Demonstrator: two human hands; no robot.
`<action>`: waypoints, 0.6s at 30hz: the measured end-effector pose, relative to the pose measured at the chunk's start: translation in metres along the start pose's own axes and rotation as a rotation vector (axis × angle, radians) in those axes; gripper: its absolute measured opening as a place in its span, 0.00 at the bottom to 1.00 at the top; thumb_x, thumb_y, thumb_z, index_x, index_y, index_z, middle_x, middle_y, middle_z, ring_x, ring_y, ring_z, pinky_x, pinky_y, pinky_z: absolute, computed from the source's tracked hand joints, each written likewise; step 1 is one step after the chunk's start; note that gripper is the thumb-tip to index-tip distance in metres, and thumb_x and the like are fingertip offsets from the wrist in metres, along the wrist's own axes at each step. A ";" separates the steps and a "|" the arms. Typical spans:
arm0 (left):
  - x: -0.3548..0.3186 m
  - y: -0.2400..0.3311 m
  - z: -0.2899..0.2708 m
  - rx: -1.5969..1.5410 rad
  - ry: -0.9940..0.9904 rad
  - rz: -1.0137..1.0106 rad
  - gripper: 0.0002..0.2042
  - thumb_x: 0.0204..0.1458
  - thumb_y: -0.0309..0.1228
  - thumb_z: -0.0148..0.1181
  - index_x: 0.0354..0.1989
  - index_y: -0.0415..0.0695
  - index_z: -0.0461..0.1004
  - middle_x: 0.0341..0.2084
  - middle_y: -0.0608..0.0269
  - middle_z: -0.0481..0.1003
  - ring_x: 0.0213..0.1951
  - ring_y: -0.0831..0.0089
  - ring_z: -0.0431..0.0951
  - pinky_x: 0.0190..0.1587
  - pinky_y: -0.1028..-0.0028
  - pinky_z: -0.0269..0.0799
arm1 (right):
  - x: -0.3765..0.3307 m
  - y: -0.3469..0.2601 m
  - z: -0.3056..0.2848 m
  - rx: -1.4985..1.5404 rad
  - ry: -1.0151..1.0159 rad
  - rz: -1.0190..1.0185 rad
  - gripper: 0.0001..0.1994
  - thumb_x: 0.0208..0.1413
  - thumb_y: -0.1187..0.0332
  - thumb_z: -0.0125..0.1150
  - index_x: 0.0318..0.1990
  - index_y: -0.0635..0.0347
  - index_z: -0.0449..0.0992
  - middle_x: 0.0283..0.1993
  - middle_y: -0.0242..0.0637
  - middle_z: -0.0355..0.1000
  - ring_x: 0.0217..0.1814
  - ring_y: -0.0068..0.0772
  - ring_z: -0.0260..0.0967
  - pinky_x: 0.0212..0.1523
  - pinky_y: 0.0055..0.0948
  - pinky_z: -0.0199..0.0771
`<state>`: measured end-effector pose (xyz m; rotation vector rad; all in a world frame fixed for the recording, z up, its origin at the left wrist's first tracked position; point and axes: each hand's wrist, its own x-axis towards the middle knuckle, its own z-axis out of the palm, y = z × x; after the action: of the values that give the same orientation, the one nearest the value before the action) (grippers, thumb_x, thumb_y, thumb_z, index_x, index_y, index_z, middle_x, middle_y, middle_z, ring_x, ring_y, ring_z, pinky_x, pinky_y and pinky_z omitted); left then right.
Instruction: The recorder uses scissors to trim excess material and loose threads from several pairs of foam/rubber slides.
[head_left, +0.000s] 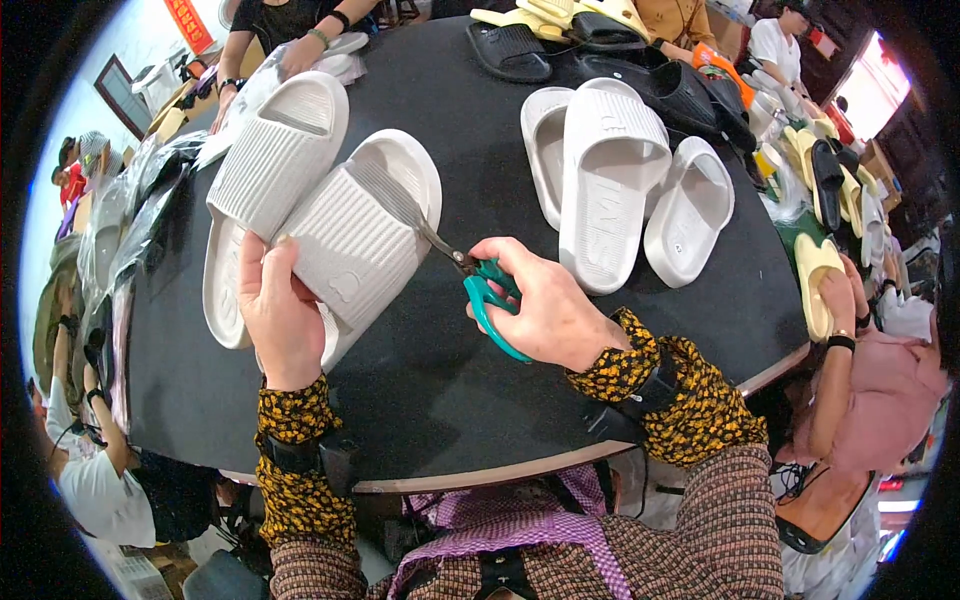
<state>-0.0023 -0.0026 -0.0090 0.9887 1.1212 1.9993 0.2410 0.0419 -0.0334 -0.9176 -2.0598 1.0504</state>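
Observation:
My left hand (pixel 278 310) grips a light grey slide sandal (pixel 350 235) by the edge of its ribbed strap, thumb on top. A matching sandal (pixel 275 150) lies close against it on the left, and my fingers are near its strap too. In my right hand (pixel 545 310) is a pair of scissors (pixel 490 310) with teal handles, my fingers through the loops. Its dark blades reach to the strap's right edge on the held sandal; whether the tips touch it I cannot tell.
More grey slides (pixel 612 185) lie on the black table (pixel 480 400) to the right. Black slides (pixel 510 52) and cream ones sit at the far side. Clear plastic bags (pixel 140 220) line the left edge. Other people work around the table; one at right holds a cream slide (pixel 818 285).

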 end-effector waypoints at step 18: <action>-0.008 0.001 0.010 0.085 -0.028 0.022 0.21 0.58 0.24 0.51 0.60 0.34 0.62 0.45 0.58 0.75 0.39 0.79 0.75 0.39 0.79 0.72 | 0.002 0.002 -0.006 -0.332 0.159 -0.100 0.19 0.51 0.72 0.60 0.52 0.59 0.66 0.42 0.49 0.72 0.43 0.51 0.73 0.41 0.41 0.74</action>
<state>0.0098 -0.0055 -0.0067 1.0732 1.1928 1.9634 0.2454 0.0476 -0.0318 -1.0113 -2.1551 0.5716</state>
